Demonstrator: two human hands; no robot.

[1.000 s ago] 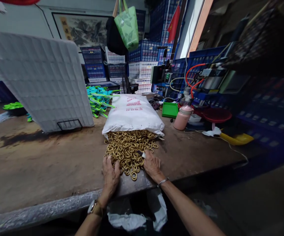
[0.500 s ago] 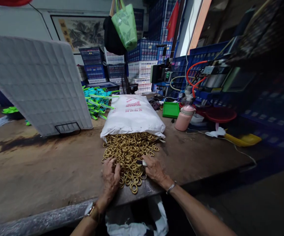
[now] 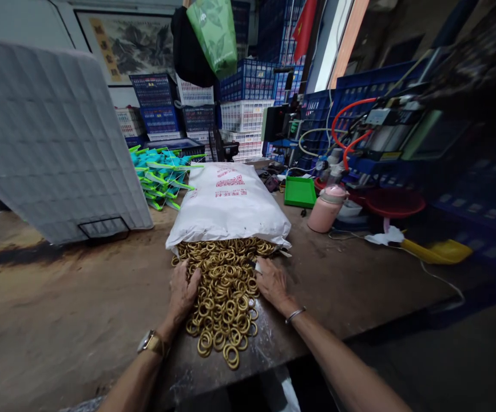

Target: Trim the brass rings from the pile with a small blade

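Many brass-coloured rings [image 3: 224, 292] lie heaped at the mouth of a white printed sack [image 3: 230, 212] and spread toward the table's front edge. My left hand [image 3: 183, 289] rests along the left side of the heap, thumb apart from the fingers, touching the rings. At the right side, my right hand [image 3: 273, 283] presses against the rings with its fingers curled. A small white and dark piece shows at its fingertips; I cannot make out what it is. The undersides of both hands' fingers are partly hidden.
A pale quilted panel [image 3: 59, 143] stands at left, beside turquoise and green pieces [image 3: 157, 171]. On the right are a green tray [image 3: 300, 191], a pink bottle [image 3: 327, 209], a yellow scoop [image 3: 440, 252] and a machine with red hoses [image 3: 389, 129]. Crates [image 3: 248, 114] are stacked behind.
Both hands have moved forward along the heap toward the sack. More rings now lie spread nearer the front edge. The whole view has shifted slightly.
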